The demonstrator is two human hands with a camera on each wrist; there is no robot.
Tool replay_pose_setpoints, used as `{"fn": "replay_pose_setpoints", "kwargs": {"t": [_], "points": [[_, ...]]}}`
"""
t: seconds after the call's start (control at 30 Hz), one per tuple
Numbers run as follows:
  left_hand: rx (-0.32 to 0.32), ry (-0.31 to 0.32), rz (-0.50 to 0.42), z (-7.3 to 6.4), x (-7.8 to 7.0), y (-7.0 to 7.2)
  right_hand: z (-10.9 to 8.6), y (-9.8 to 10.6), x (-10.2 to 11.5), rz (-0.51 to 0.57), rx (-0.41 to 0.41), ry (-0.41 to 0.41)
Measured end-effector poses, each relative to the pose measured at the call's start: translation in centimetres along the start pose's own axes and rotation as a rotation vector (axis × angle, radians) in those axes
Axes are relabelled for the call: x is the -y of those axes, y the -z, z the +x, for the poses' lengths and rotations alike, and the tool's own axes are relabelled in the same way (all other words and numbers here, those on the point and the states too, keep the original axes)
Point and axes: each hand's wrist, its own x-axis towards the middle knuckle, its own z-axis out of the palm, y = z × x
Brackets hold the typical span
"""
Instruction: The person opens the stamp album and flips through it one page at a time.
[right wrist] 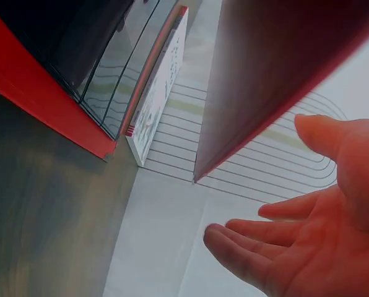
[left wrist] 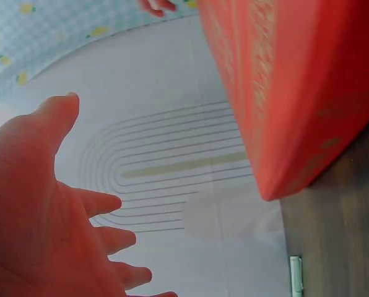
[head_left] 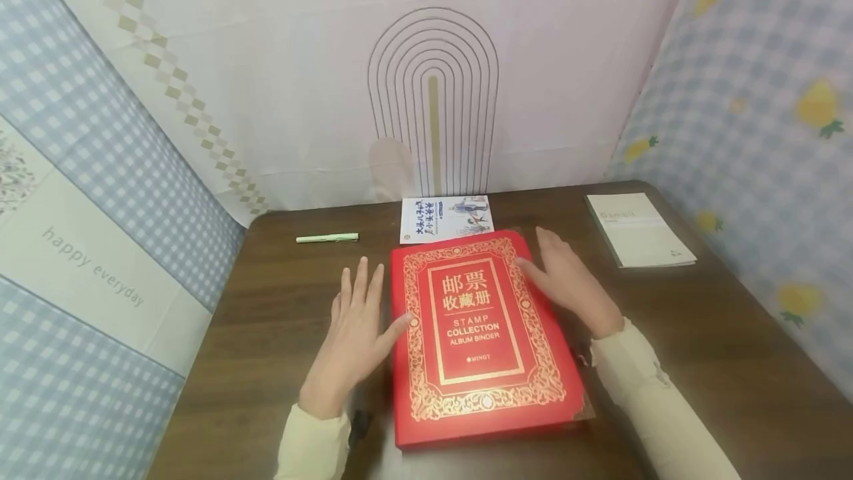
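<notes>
A thick red stamp album (head_left: 469, 410) with gold ornament and lettering lies front up on the table. In the right wrist view its cover (right wrist: 259, 80) stands raised at the free edge, with dark pages (right wrist: 79, 37) beneath it. My left hand (head_left: 353, 339) is beside the album's spine side, fingers spread and straight, thumb overlapping the edge in the head view. Over by the album's upper right edge is my right hand (head_left: 569, 280), fingers extended; in the right wrist view, a gap shows between its fingers and the cover. Neither hand holds anything.
Behind the album lies a thin illustrated booklet (head_left: 446, 218). A pale green pen (head_left: 326, 238) rests at the back left of the brown table (head_left: 266, 332). A white notebook (head_left: 640, 232) lies at the back right. Patterned cloths (head_left: 300, 80) hang around the table.
</notes>
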Motion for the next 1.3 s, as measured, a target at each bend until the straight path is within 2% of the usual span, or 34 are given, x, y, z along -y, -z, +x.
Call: {"fn": "replay_pose_setpoints", "kwargs": {"t": [0.27,0.43,0.63,0.8,0.93,1.0,1.13,1.3], "points": [[0.001,-0.011,-0.029,-1.2,-1.6,0.1,0.3,0.3,-0.7,0.005,0.012,-0.047],[0.021,-0.004,-0.049,-1.8,-2.7,-0.2,0.7,0.6,-0.8,-0.008,0.017,-0.073],[0.031,-0.029,-0.054,-2.7,-3.7,-0.7,0.7,0.4,-1.4,0.018,0.013,-0.099],[0.092,-0.026,-0.062,-3.5,-4.8,-1.2,0.7,0.2,-1.9,0.126,0.029,-0.11],[0.159,-0.018,-0.088,-4.6,-5.9,-1.7,0.6,0.2,-2.0,0.268,0.097,-0.119],[0.169,-0.02,-0.088,-5.0,-6.3,-2.0,0.5,0.2,-1.8,0.319,0.127,-0.137],[0.195,-0.032,-0.089,-5.5,-7.0,-2.8,0.4,0.0,-1.8,0.369,0.151,-0.156],[0.257,-0.053,-0.135,-6.2,-7.3,-4.1,0.2,-0.4,-2.1,0.408,0.158,-0.165]]}}
